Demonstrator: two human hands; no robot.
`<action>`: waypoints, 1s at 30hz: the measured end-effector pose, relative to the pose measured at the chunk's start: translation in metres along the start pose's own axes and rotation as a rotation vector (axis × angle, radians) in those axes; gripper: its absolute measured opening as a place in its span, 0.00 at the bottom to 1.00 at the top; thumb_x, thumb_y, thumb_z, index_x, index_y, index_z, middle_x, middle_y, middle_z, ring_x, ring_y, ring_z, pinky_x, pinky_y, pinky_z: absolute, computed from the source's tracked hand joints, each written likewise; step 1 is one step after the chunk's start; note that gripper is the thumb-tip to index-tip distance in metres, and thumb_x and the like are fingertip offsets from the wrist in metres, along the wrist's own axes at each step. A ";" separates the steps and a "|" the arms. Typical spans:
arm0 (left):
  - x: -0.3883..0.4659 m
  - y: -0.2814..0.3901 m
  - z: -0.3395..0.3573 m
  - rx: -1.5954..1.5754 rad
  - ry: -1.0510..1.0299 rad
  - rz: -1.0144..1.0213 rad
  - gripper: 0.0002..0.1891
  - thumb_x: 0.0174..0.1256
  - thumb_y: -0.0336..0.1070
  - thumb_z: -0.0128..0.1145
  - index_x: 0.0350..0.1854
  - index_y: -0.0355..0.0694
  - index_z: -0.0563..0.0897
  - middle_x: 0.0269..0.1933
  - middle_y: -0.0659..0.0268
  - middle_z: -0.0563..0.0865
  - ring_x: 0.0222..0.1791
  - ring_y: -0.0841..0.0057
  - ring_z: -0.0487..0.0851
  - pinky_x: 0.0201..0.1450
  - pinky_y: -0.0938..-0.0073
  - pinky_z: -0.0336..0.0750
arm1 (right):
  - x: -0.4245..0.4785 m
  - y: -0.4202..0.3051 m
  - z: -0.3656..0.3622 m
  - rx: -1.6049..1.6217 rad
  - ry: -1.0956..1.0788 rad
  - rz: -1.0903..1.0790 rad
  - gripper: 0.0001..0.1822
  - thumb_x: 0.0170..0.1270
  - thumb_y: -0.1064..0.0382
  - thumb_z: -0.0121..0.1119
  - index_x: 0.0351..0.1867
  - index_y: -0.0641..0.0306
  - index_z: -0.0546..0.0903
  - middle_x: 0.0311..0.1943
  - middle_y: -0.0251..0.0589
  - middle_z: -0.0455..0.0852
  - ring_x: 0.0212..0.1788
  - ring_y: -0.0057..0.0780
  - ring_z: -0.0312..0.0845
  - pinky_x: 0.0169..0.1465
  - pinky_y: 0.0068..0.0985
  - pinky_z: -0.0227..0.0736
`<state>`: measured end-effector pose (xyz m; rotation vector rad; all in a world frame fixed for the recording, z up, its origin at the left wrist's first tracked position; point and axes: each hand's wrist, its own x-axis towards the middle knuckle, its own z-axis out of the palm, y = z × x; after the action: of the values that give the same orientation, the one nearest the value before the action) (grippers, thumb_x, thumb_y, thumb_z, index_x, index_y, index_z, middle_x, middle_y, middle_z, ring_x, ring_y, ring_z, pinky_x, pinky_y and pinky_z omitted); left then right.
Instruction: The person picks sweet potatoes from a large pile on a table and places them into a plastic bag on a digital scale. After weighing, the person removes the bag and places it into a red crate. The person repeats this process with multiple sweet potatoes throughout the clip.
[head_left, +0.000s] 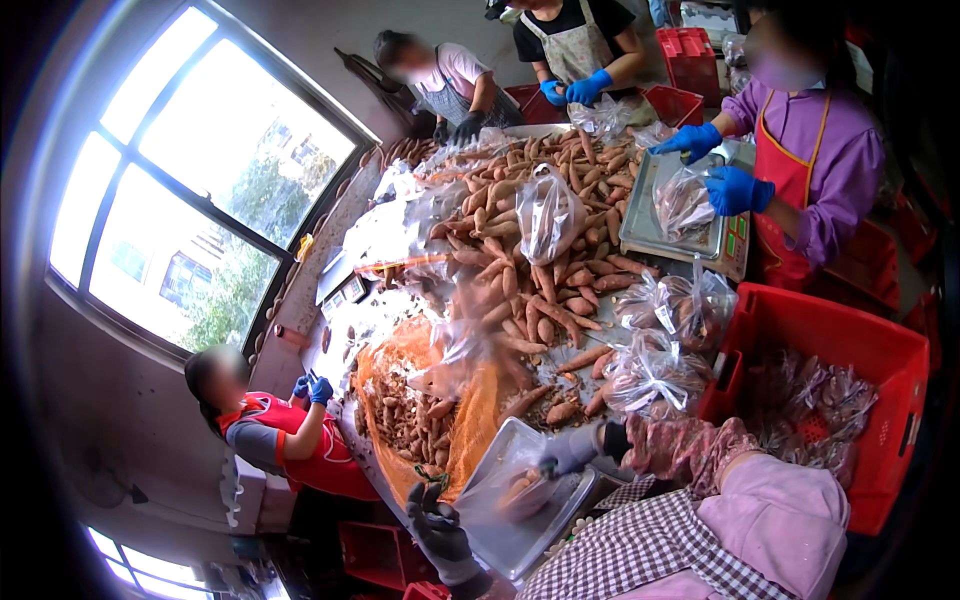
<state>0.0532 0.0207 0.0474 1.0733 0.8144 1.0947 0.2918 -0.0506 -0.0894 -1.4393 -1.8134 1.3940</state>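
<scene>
My left hand (439, 536), in a grey glove with dark coated fingers, is raised with fingers apart beside the shallow metal tray (529, 546). It holds nothing that I can see. My right hand (574, 451), in a grey glove, is blurred over the tray and appears closed on a clear plastic bag (491, 499). A few sweet potatoes (517, 489) show through the bag's film. Just beyond the tray lies an orange mesh sack (474, 431), its mouth spread around small sweet potatoes (409, 431).
A large sweet potato heap (495, 225) covers the table's middle. Filled bags (652, 375) stand beside a red crate (832, 322) on my right. A co-worker in purple (832, 172) handles a bag on a scale (637, 217). Several other people stand around the table.
</scene>
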 end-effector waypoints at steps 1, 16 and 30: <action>-0.002 -0.003 0.001 0.028 -0.077 0.019 0.24 0.71 0.53 0.48 0.56 0.38 0.75 0.44 0.59 0.84 0.20 0.87 0.70 0.21 0.88 0.62 | 0.001 0.005 -0.012 0.020 0.180 -0.134 0.14 0.57 0.54 0.57 0.41 0.57 0.82 0.38 0.45 0.86 0.40 0.45 0.82 0.45 0.37 0.73; -0.024 -0.017 0.017 0.392 -0.424 0.323 0.05 0.62 0.27 0.44 0.33 0.35 0.74 0.41 0.56 0.81 0.29 0.77 0.76 0.38 0.78 0.72 | 0.083 0.127 -0.040 -0.508 0.378 0.636 0.31 0.45 0.42 0.69 0.50 0.57 0.83 0.50 0.42 0.84 0.53 0.42 0.79 0.54 0.41 0.73; -0.018 -0.023 0.025 0.515 -0.333 0.381 0.09 0.53 0.24 0.53 0.22 0.41 0.66 0.32 0.59 0.85 0.40 0.63 0.84 0.41 0.69 0.77 | 0.106 0.132 -0.007 -0.570 0.376 0.499 0.22 0.60 0.46 0.54 0.47 0.56 0.84 0.43 0.47 0.86 0.47 0.43 0.83 0.49 0.40 0.75</action>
<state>0.0773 -0.0053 0.0325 1.8491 0.6492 0.9955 0.3201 0.0417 -0.2288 -2.3861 -1.7352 0.7171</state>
